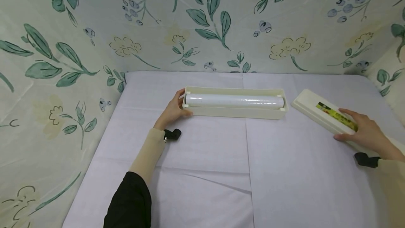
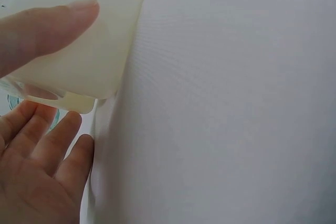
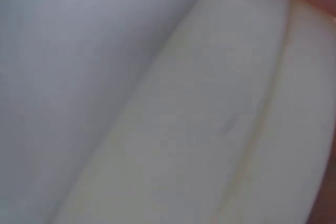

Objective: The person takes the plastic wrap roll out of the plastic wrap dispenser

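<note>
A long cream plastic box (image 1: 234, 112) lies lidless across the table, a shiny white roll of plastic wrap (image 1: 234, 100) inside it. My left hand (image 1: 172, 110) holds the box's left end, with the thumb on the front wall and the fingers round the end. In the left wrist view, the thumb (image 2: 68, 22) lies along the box wall (image 2: 100, 61). To the right, my right hand (image 1: 367, 133) grips the cream lid (image 1: 310, 106), which is slanted and has a yellow-green label (image 1: 335, 114). The right wrist view shows the lid (image 3: 199, 114) close up and blurred.
A white cloth (image 1: 202, 150) with fold creases covers the table. Leaf-and-flower patterned fabric (image 1: 177, 17) hangs behind and on both sides. Small black wrist mounts (image 1: 172, 134) sit at both cuffs.
</note>
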A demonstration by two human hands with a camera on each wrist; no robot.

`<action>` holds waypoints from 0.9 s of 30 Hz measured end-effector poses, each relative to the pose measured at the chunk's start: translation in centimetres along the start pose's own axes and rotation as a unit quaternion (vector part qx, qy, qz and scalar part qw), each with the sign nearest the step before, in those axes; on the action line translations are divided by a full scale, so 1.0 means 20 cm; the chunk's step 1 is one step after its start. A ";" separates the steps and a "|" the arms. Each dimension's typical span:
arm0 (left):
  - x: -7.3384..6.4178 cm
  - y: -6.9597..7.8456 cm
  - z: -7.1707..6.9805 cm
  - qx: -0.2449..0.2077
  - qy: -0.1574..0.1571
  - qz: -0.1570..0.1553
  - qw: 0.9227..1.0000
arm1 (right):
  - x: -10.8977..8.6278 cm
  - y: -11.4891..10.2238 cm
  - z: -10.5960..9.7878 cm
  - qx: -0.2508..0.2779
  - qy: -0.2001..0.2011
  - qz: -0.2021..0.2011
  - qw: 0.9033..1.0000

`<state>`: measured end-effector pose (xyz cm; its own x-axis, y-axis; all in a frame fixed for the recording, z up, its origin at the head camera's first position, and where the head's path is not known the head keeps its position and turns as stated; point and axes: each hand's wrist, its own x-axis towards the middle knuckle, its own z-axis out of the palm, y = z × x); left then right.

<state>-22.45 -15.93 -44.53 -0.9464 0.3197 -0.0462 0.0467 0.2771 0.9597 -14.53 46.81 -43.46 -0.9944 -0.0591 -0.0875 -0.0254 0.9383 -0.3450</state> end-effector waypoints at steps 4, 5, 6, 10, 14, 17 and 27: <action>0.00 0.00 0.00 0.006 0.002 -0.001 1.000 | 0.01 0.00 0.00 -0.008 -0.001 -0.014 1.000; 0.00 0.00 0.00 0.007 0.002 -0.002 1.000 | 0.01 0.00 0.00 -0.007 -0.002 -0.017 1.000; 0.00 0.00 0.00 0.006 0.001 -0.001 1.000 | 0.00 0.00 0.00 -0.005 -0.004 -0.015 1.000; 0.00 0.00 0.00 -0.004 -0.006 0.000 1.000 | 0.00 0.00 -0.02 0.018 -0.011 -0.017 1.000; -0.01 0.02 -0.01 -0.015 -0.015 -0.002 1.000 | 0.00 -0.02 -0.05 0.041 0.004 -0.002 0.999; -0.03 0.08 -0.01 -0.017 -0.022 -0.003 1.000 | 0.01 -0.04 -0.08 0.057 0.019 0.016 0.998; -0.06 0.15 0.00 -0.015 -0.021 -0.021 0.999 | 0.03 -0.32 -0.19 0.106 0.094 -0.033 0.989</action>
<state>-21.16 -15.44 -41.57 -0.9329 0.3467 -0.0973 -0.0025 0.2640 0.9645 -15.43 41.96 -37.82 -0.9934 -0.0340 0.1100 -0.0879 0.8406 -0.5345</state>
